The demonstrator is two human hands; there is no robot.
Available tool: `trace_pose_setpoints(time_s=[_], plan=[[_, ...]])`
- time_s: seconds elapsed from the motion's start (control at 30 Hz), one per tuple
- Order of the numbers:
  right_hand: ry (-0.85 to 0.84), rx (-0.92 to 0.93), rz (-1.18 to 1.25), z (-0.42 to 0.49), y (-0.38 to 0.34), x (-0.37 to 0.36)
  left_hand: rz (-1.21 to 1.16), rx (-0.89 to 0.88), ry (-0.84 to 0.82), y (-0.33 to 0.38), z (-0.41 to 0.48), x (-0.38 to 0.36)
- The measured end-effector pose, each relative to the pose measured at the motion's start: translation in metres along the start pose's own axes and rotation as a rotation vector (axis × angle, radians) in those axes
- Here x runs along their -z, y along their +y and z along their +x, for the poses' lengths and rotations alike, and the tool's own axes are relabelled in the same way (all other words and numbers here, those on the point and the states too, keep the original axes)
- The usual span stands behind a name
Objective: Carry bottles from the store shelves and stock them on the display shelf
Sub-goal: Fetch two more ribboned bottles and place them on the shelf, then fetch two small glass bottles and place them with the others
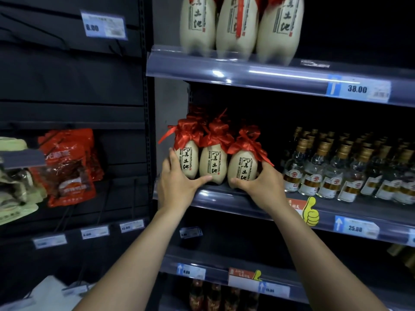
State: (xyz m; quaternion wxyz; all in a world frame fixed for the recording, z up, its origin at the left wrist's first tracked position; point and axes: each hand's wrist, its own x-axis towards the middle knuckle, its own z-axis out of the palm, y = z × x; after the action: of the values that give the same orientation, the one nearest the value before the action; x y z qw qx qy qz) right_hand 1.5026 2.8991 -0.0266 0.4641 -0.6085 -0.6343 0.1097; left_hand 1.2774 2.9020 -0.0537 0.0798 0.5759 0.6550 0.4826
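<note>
Three cream ceramic bottles with red cloth tops stand in a row at the left end of the middle shelf (235, 204). My left hand (177, 182) wraps the left bottle (187, 161), fingers behind it and thumb stretched under the middle bottle (212, 166). My right hand (260, 184) cups the right bottle (241, 169) from its right side, thumb across its base. All three bottles rest on the shelf.
Larger cream bottles (235, 25) fill the shelf above. Several clear glass bottles with gold caps (332, 169) crowd the same shelf to the right. Red snack packets (69, 169) hang on the dark panel at left. Price tags line the shelf edges; dark bottles (213, 295) stand below.
</note>
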Motion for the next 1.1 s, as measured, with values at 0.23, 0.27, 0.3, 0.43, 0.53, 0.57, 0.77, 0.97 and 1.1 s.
trace_pose_setpoints(time_s=[0.23, 0.27, 0.3, 0.43, 0.53, 0.57, 0.77, 0.97, 1.1], plan=[[0.005, 0.038, -0.018, -0.01, -0.005, 0.005, -0.072, -0.042, -0.047, -0.008, 0.0, 0.01], [0.015, 0.046, -0.019, -0.014, -0.005, 0.006, -0.098, -0.049, -0.045, -0.01, -0.001, 0.014], [0.026, 0.047, -0.018, -0.018, -0.005, 0.008, -0.119, -0.056, -0.038, -0.012, -0.005, 0.018], [0.073, 0.039, -0.137, -0.043, -0.003, 0.016, -0.127, -0.103, 0.059, -0.019, -0.032, 0.037], [0.147, 0.075, -0.229, -0.069, -0.003, 0.024, -0.082, -0.104, 0.081, -0.025, -0.064, 0.051], [0.145, 0.091, -0.238, -0.078, -0.005, 0.026, -0.072, -0.089, 0.045, -0.027, -0.076, 0.055], [-0.193, 0.138, -0.199, -0.156, -0.002, 0.025, 0.1, 0.023, -0.243, -0.041, -0.163, 0.079], [-0.546, 0.117, -0.118, -0.285, 0.02, 0.001, 0.243, 0.216, -0.406, -0.074, -0.311, 0.119], [-0.8, 0.209, -0.088, -0.378, -0.001, -0.034, 0.307, 0.375, -0.428, -0.106, -0.403, 0.169]])
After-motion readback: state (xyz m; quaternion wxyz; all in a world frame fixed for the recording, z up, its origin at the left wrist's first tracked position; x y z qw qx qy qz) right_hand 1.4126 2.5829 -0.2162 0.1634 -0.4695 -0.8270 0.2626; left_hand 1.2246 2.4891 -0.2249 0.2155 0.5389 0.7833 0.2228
